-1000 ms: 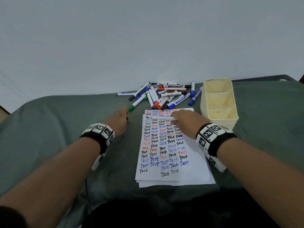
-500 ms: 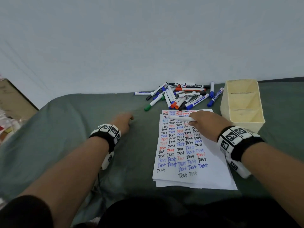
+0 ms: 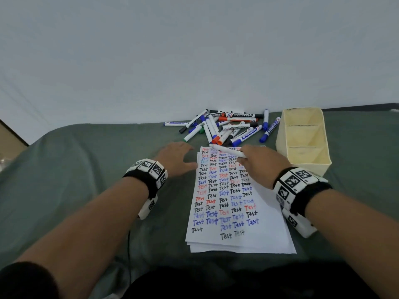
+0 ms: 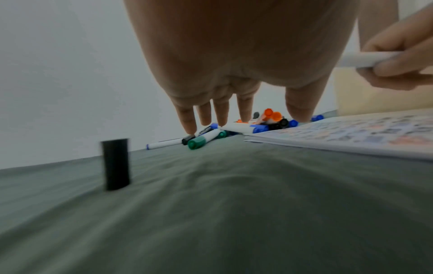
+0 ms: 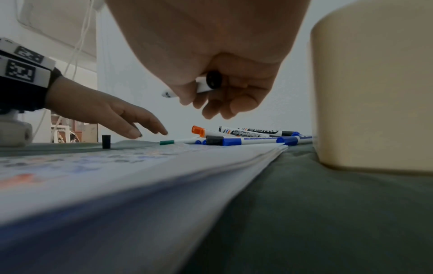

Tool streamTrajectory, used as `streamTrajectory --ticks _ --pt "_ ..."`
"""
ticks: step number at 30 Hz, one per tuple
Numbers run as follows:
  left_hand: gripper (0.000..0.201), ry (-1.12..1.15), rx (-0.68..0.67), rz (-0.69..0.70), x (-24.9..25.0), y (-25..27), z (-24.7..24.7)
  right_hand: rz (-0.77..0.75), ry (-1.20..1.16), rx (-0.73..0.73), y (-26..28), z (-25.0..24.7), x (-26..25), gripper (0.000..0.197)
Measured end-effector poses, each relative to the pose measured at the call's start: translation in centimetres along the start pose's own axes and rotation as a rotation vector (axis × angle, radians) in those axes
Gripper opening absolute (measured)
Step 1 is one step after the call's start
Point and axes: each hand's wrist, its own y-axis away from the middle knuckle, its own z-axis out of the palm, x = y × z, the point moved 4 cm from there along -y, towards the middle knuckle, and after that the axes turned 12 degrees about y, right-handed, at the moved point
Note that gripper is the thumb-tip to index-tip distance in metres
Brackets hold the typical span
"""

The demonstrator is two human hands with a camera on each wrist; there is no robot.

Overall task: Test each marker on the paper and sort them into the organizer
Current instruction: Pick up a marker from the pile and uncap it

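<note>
My right hand (image 3: 260, 164) is curled around a white marker (image 3: 227, 151), pinching its barrel so that it lies nearly level above the top edge of the paper (image 3: 235, 203), its tip pointing left; from the right wrist view I see the black end of the barrel (image 5: 213, 80) against my palm. My left hand (image 3: 176, 157) holds nothing, its fingers (image 4: 187, 118) straight and spread, reaching over the green cloth (image 3: 86, 169) just left of the paper toward the marker pile (image 3: 228, 128). A small black cap (image 4: 116, 164) stands upright on the cloth near that hand, apart from the sheets. The paper is a stack of white sheets, the top one covered with rows of the word "Test" in black, blue and red. Beyond its top edge the pile of capped markers, with blue, black, orange and green caps, lies against the white wall (image 3: 194, 50). The cream organizer (image 3: 302, 167) stands just right of the paper, and its three compartments look empty.
</note>
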Motion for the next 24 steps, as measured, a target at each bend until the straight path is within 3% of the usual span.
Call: streamTrajectory --ticks 5,10,15,24 --pt "0.093 0.051 -0.178 0.007 2.6 -1.7 3.1 0.027 -0.010 0.102 1.2 -1.6 0.6 0.023" --pt "0.114 0.066 -0.209 -0.005 3.1 -2.4 4.7 0.054 -0.088 0.103 2.8 -2.5 1.7 0.030" --pt "0.135 0.031 -0.271 -0.020 3.3 -2.6 5.3 0.061 -0.181 0.123 4.0 -2.6 1.8 0.023" --pt "0.124 0.016 -0.210 -0.029 3.9 -2.3 4.4 0.105 -0.235 0.115 4.6 -2.1 0.7 0.025"
